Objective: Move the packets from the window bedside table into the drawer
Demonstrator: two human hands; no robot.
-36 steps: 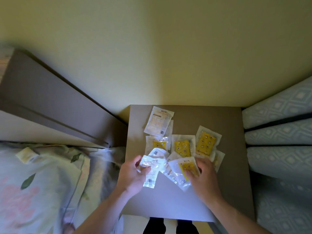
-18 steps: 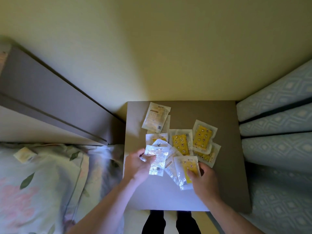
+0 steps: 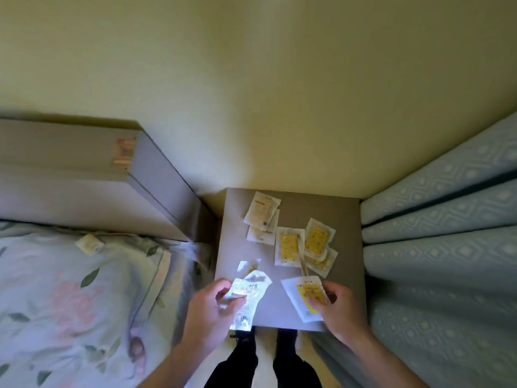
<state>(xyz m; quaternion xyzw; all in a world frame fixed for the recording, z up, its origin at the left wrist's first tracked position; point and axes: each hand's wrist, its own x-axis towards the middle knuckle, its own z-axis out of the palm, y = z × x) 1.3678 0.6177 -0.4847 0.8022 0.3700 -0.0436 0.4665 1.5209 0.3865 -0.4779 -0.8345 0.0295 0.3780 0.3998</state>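
Crinkly clear film, light and limp: the left hand (image 3: 215,306) pinches a silvery packet (image 3: 249,295) at lower centre. Right of it, the right hand (image 3: 340,306) grips a yellow packet (image 3: 306,296) by its edge. More packets (image 3: 289,246) lie on the bedside table (image 3: 347,214) above; flat, slippery, best pinched at borders.

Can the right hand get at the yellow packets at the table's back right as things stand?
Probably not freely: the right hand already grips a yellow packet. The path to the back packets is otherwise open.

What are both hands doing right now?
Left hand: grips a crinkled silvery packet.
Right hand: pinches a yellow packet.
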